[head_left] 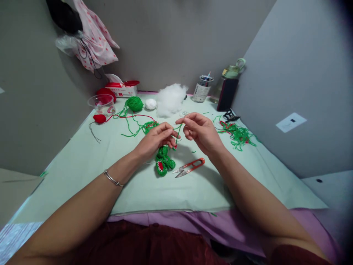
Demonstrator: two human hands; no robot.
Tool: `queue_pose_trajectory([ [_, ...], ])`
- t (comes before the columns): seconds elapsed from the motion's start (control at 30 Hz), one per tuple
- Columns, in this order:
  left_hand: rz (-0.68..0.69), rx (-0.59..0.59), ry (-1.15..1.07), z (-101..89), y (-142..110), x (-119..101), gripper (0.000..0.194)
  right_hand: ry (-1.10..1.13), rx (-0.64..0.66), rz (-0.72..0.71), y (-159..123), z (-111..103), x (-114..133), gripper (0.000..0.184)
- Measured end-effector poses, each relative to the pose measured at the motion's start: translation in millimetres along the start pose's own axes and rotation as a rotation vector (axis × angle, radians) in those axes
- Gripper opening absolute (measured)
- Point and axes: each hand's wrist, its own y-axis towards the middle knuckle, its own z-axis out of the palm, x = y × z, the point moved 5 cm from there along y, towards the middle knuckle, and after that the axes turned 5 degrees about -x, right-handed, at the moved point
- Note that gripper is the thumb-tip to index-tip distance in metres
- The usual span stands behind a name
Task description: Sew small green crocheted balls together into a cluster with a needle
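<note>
My left hand [160,138] is closed in a pinch, with a strand of green yarn [178,134] at its fingertips. A small red, white and green crocheted piece [174,147] shows just below those fingers, partly hidden. My right hand [200,130] pinches a thin, metallic hook or needle [174,124]; which of the two I cannot tell. The green yarn runs between both hands. Under my left hand lies a green crocheted figure [164,162] with a red-and-white patch. Orange-handled thread snips [190,167] rest beside it, blades apart.
Behind my hands are white stuffing [171,99], a white ball [150,104] and a green yarn ball [134,104]. A clear tub [102,106] stands left. Tangled yarn scraps [238,135], a dark phone [227,94], a pen tin [202,90] and a bottle [231,71] are right.
</note>
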Motion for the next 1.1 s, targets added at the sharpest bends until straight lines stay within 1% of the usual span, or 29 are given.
queue_pose_trajectory([
  [0.03,0.012,0.027,0.073,0.8,-0.1,-0.3,0.022,0.043,0.036,0.032,-0.5,1.8,0.8,0.033],
  [0.1,0.04,0.033,0.232,-2.4,-0.3,-4.3,0.025,0.104,0.09,0.074,-0.9,3.7,3.5,0.035],
  [0.17,0.061,0.007,0.389,-10.5,-1.1,-13.6,0.024,0.129,0.086,0.088,0.1,1.4,6.2,0.036],
  [0.2,0.069,0.025,0.451,-14.0,-2.1,-19.5,0.023,0.134,0.069,0.092,0.9,-0.8,7.2,0.036],
  [0.23,0.049,0.09,0.511,-16.1,-3.7,-23.9,0.023,0.135,0.045,0.094,1.8,-3.5,7.8,0.036],
  [0.3,-0.017,0.281,0.659,-18.4,-8.9,-29.1,0.03,0.126,0.004,0.089,3.6,-8.2,8.4,0.037],
  [0.33,-0.048,0.357,0.738,-20.3,-11.6,-30.2,0.034,0.116,-0.008,0.085,4.4,-9.9,8.2,0.037],
  [0.37,-0.075,0.388,0.794,-23.6,-13.4,-30.9,0.038,0.102,-0.013,0.083,4.9,-10.9,7.7,0.037],
  [0.43,-0.118,0.421,0.845,-28.5,-15.5,-29.9,0.034,0.073,-0.009,0.084,5.3,-11.5,5.8,0.037],
  [0.5,-0.127,0.424,0.845,-31.1,-16.0,-28.7,0.027,0.05,0.003,0.093,5.1,-10.9,3.4,0.036],
  [0.57,-0.118,0.405,0.785,-32.5,-16.0,-30.2,0.023,0.031,0.014,0.104,4.6,-10.2,1.2,0.035],
  [0.7,-0.085,0.283,0.528,-37.8,-15.7,-42.1,0.028,-0.025,0.044,0.135,3.0,-8.2,-1.9,0.032],
  [0.77,-0.038,0.212,0.422,-41.2,-14.9,-48.3,0.029,-0.055,0.074,0.155,1.5,-5.5,-3.0,0.032],
  [0.83,0.009,0.166,0.358,-43.2,-13.5,-50.7,0.031,-0.086,0.11,0.177,-0.9,-1.4,-4.1,0.032],
  [0.9,0.039,0.146,0.34,-43.1,-11.9,-49.3,0.032,-0.123,0.149,0.194,-4.2,3.7,-5.4,0.031],
  [1.03,0.044,0.16,0.367,-37.5,-10.5,-41.9,0.032,-0.224,0.255,0.202,-10.6,14.2,-9.0,0.032],
  [1.1,0.046,0.162,0.37,-35.3,-10.4,-39.8,0.032,-0.264,0.252,0.192,-10.6,14.3,-9.8,0.031],
])
